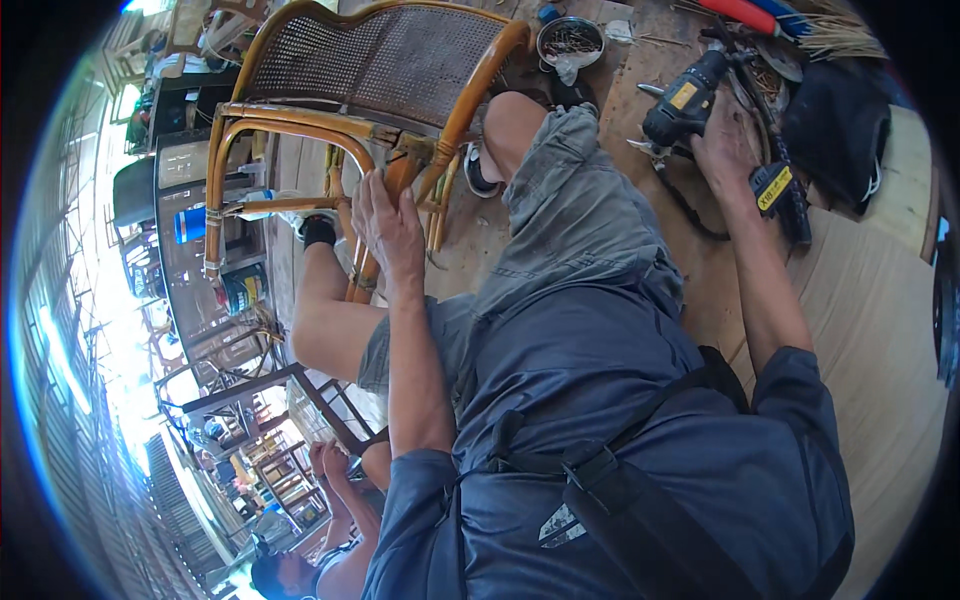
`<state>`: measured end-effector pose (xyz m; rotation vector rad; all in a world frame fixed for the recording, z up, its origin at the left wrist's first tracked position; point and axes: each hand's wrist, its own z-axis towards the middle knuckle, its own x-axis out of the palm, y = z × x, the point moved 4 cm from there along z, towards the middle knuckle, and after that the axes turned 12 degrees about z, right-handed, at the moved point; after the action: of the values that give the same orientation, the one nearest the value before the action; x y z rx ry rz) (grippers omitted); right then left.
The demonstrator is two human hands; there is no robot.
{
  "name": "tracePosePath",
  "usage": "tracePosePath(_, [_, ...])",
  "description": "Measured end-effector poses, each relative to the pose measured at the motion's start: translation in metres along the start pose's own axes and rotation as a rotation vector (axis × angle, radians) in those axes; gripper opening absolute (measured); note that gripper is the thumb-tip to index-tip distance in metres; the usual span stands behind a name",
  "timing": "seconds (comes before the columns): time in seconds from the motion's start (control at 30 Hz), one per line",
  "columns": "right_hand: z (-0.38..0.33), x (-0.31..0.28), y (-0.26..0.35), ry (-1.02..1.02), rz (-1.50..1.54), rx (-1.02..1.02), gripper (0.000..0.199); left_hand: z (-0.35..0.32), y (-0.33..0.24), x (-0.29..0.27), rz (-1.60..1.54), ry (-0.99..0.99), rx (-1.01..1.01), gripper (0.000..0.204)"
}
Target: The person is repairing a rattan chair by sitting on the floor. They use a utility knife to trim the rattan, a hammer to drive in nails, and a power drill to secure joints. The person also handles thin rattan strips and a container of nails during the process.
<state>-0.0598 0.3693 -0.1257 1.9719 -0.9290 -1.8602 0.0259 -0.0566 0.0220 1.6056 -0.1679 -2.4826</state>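
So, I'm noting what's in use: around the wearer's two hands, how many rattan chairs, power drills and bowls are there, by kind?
Rattan chair: 1
Power drill: 1
Bowl: 1
Total: 3

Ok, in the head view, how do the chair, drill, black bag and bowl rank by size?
1. Chair, clearly largest.
2. Drill and black bag: unsure, as the right hand covers part of the drill.
3. Bowl, smallest.
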Motion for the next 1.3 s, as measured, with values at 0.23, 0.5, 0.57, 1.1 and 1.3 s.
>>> tracePosePath(0.23, [0.006, 0.001, -0.005, 0.019, 0.033, -0.084, 0.085, 0.029, -0.01, 0.005, -0.089, -0.046, -0.009, 0.025])
tracePosePath(0.5, [0.016, 0.014, -0.007, 0.04, -0.05, -0.177, 0.09, 0.03, 0.001, 0.008, -0.341, -0.118, 0.028, 0.018])
tracePosePath(0.57, [0.014, 0.007, -0.006, 0.087, -0.029, -0.118, 0.088, 0.034, -0.001, 0.009, -0.357, -0.15, 0.068, 0.016])
tracePosePath(1.1, [0.015, 0.005, -0.006, 0.068, -0.065, -0.135, 0.088, 0.031, -0.007, 0.006, -0.281, -0.06, -0.046, 0.022])
tracePosePath(1.3, [0.016, 0.001, -0.009, 0.029, -0.124, -0.117, 0.089, 0.009, -0.013, 0.001, 0.122, 0.021, -0.082, 0.055])
